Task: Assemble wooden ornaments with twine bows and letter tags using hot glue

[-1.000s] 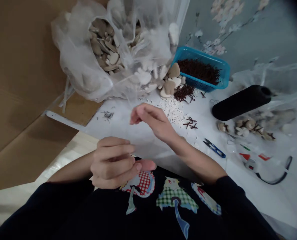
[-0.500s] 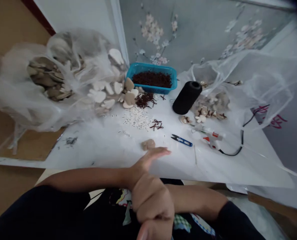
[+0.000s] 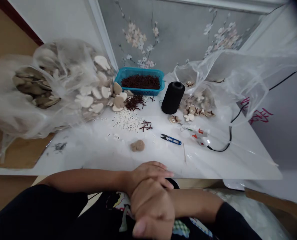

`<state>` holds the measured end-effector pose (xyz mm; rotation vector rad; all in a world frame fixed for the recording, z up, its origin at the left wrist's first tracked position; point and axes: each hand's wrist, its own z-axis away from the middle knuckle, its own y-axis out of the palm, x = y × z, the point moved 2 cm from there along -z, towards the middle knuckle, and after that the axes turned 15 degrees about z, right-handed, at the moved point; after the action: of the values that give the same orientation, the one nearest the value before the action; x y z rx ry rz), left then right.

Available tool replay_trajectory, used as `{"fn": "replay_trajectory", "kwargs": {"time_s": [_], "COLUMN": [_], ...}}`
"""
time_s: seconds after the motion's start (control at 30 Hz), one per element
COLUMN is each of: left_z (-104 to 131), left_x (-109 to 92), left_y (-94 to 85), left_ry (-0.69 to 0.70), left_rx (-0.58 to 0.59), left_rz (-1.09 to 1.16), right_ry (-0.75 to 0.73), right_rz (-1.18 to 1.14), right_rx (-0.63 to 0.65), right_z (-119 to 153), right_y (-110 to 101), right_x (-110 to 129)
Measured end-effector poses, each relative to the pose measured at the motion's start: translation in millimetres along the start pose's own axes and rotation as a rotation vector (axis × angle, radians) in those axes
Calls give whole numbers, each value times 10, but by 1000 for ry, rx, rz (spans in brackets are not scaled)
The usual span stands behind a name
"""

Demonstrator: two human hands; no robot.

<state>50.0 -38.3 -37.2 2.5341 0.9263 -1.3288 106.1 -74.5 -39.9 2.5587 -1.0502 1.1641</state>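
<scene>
My left hand reaches in from the left at the table's front edge, its fingers stretched out to the right and holding nothing visible. Crossing close against its wrist is my right hand, closed, with the thumb towards my body; whatever its fingers hold, if anything, is hidden. Nearest to both hands, on the white table, lies a small beige, rounded felt-like piece. Beyond it are a pile of tiny white pieces and a few dark brown bows. Blue-handled thread snips lie to the right.
Clear plastic bags of beige and white cut-outs bulge at the left. A blue basket of brown bows and a black thread cone stand at the back. A glue gun with a black cord lies right, before another bag.
My left hand has lowered from a raised, bent-back position to lie flatter over the right. The right hand stays closed near it. The view has shifted, moving the table things leftward.
</scene>
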Motion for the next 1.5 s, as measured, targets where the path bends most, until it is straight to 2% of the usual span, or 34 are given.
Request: {"fn": "replay_trajectory", "kwargs": {"time_s": [0.1, 0.17, 0.23, 0.3, 0.33, 0.4, 0.47, 0.5, 0.57, 0.63, 0.7, 0.77, 0.83, 0.9, 1.03, 1.33, 1.5], "left_z": [30, 75, 133, 179, 192, 199, 191, 181, 140, 80, 10, -66, -145, -223, -338, -359, -356], "left_x": [66, 83, 87, 77, 63, 10, -54, -81, -119, -149, -177, -201, -224, -248, -293, -304, -273], "left_y": [-52, -82, -103, -136, -163, -230, -290, -310, -330, -328, -320, -321, -336, -356, -396, -432, -418], "left_ry": [-308, -465, -572, -557, -489, -226, 69, 178, 280, 265, 198, 101, 21, -9, -58, -15, -18], "left_rx": [-62, -52, -46, -94, -143, -270, -344, -341, -254, -138, -77, -99, -171, -197, -79, -13, -21], "left_rz": [5, 22, 29, -41, -101, -251, -379, -424, -493, -535, -560, -562, -537, -509, -532, -636, -679], "right_ry": [218, 316, 377, 440, 469, 507, 512, 508, 490, 480, 496, 527, 548, 553, 582, 603, 582], "right_rz": [-133, -243, -306, -348, -383, -481, -573, -605, -634, -622, -581, -532, -487, -417, -289, -641, -666], "right_rx": [-539, -753, -869, -977, -1029, -1110, -1140, -1138, -1128, -1110, -1098, -1098, -1107, -1094, -1042, -1163, -1153], "right_z": [83, 107, 88, 54, 38, 10, -16, -30, -57, -86, -113, -133, -143, -148, -157, -231, -236], "right_y": [-340, -527, -661, -747, -771, -788, -776, -765, -744, -730, -724, -723, -722, -721, -711, -672, -669], "right_x": [107, 194, 252, 264, 256, 234, 223, 225, 239, 259, 276, 286, 289, 285, 254, 188, 182]}}
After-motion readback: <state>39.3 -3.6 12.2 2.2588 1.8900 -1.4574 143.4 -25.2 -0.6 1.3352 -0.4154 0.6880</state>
